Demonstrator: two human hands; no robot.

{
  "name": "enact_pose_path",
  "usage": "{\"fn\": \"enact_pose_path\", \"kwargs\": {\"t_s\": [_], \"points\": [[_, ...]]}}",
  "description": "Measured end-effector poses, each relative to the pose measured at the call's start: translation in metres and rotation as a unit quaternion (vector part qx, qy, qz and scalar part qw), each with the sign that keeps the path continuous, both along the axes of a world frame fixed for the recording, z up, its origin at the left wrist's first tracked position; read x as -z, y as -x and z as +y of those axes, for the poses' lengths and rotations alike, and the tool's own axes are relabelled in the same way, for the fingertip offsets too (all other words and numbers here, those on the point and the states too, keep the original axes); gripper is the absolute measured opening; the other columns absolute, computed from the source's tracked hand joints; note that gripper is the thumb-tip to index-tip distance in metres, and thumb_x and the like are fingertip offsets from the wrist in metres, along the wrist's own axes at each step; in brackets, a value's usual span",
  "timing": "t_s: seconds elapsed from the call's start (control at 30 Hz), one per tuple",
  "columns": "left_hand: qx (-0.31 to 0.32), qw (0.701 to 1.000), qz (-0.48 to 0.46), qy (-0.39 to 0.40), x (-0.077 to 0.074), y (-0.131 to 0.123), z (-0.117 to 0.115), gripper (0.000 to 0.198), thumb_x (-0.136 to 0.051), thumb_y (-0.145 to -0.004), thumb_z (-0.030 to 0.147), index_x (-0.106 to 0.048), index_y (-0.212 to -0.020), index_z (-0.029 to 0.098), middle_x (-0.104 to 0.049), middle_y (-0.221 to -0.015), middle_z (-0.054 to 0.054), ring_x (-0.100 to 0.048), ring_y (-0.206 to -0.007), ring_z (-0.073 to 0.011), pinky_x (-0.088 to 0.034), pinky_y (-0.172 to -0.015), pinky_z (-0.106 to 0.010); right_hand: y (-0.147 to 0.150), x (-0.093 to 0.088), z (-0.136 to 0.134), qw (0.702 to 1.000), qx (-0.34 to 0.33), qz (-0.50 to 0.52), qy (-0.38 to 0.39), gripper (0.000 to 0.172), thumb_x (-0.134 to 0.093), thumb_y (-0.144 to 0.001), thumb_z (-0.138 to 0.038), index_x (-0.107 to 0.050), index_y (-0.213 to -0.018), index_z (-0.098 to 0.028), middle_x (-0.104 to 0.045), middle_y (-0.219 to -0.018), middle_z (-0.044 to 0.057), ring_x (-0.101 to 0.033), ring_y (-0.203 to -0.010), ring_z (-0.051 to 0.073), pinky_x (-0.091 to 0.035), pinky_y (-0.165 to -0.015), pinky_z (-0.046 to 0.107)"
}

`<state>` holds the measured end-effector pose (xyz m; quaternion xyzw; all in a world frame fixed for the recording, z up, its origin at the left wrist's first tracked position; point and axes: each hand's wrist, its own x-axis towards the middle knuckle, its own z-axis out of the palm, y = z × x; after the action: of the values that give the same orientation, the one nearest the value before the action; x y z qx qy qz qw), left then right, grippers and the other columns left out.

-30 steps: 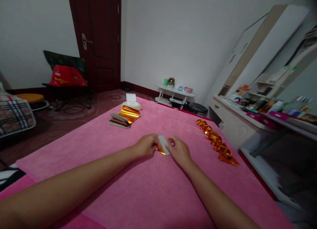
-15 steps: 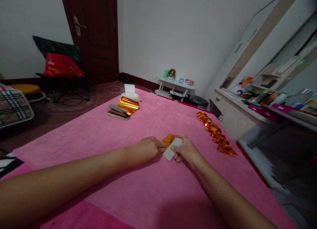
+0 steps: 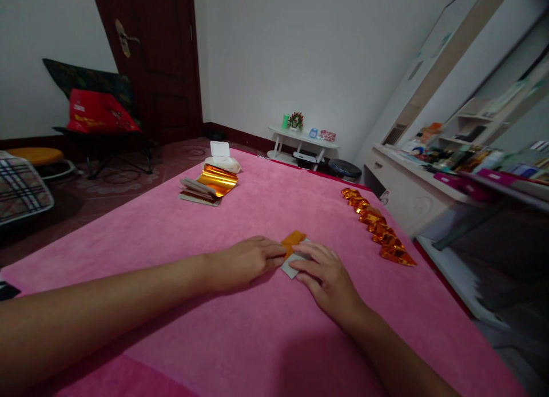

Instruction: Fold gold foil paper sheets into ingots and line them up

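1. So the folded paper (image 3: pixel 291 268), grey and gold, lies on the pink cover (image 3: pixel 214 340) between 2 hands; its grey strip seems to slant near-left to far-right.
2. Left hand (image 3: pixel 246 263) is at the paper's left edge, fingers together; right hand (image 3: pixel 332 282) has its fingers spread over the right part. Both touch it, so neither's nearer. Can't tell if either's actually pinching.
3. Fingers hide the paper's right end and part of its left edge; underside's a mystery too.
4. Beyond-left of the paper: paper stack (image 3: pixel 197 192). Off right: gold pieces (image 3: pixel 373 219), too merged to count.
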<state>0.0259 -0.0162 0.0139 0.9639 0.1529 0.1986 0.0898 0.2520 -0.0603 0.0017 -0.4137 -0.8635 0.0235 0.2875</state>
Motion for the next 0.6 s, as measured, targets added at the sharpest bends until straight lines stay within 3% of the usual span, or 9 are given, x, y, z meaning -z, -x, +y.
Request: {"fn": "enact_pose_path", "kwargs": {"t_s": [0.13, 0.33, 0.5, 0.6], "points": [[0.006, 0.999, -0.013, 0.03, -0.002, 0.0, 0.006, 0.027, -0.04, -0.094, 0.017, -0.056, -0.116, 0.017, -0.064, -0.109, -0.01, -0.059, -0.103, -0.0189, -0.043, -0.092, -0.03, 0.002, 0.001, 0.001, 1.0, -0.009, 0.01, 0.024, 0.02, -0.059, -0.084, -0.015, -0.069, -0.096, -0.027, -0.068, -0.102, 0.004, -0.06, -0.095, 0.02, -0.044, -0.086, 0.039], [0.078, 0.996, 0.002, 0.032, 0.006, 0.011, 0.023, 0.04, -0.046, -0.085, 0.007, -0.053, -0.123, 0.018, -0.061, -0.12, -0.009, -0.056, -0.111, -0.0193, -0.044, -0.096, -0.032, 0.007, 0.004, 0.003, 0.992, 0.012, 0.091, 0.089, 0.02, -0.058, -0.082, -0.013, -0.07, -0.089, -0.026, -0.067, -0.095, 0.003, -0.06, -0.09, 0.018, -0.045, -0.082, 0.034], [0.06, 0.998, 0.006, 0.019, 0.015, 0.013, 0.025, 0.036, -0.045, -0.086, 0.01, -0.054, -0.121, 0.016, -0.059, -0.122, -0.011, -0.053, -0.115, -0.022, -0.043, -0.099, -0.037, 0.017, 0.003, 0.006, 0.961, 0.066, 0.193, 0.189, 0.016, -0.059, -0.079, -0.013, -0.07, -0.076, -0.023, -0.063, -0.089, 0.003, -0.06, -0.085, 0.016, -0.047, -0.079, 0.03], [0.054, 0.998, 0.026, 0.006, 0.015, 0.012, 0.023, 0.033, -0.041, -0.09, 0.012, -0.053, -0.121, 0.014, -0.059, -0.121, -0.012, -0.053, -0.115, -0.0235, -0.044, -0.097, -0.038, 0.023, 0.002, 0.008, 0.949, 0.1, 0.22, 0.205, 0.015, -0.059, -0.077, -0.011, -0.068, -0.071, -0.022, -0.061, -0.087, 0.003, -0.059, -0.084, 0.016, -0.047, -0.076, 0.029]]}}
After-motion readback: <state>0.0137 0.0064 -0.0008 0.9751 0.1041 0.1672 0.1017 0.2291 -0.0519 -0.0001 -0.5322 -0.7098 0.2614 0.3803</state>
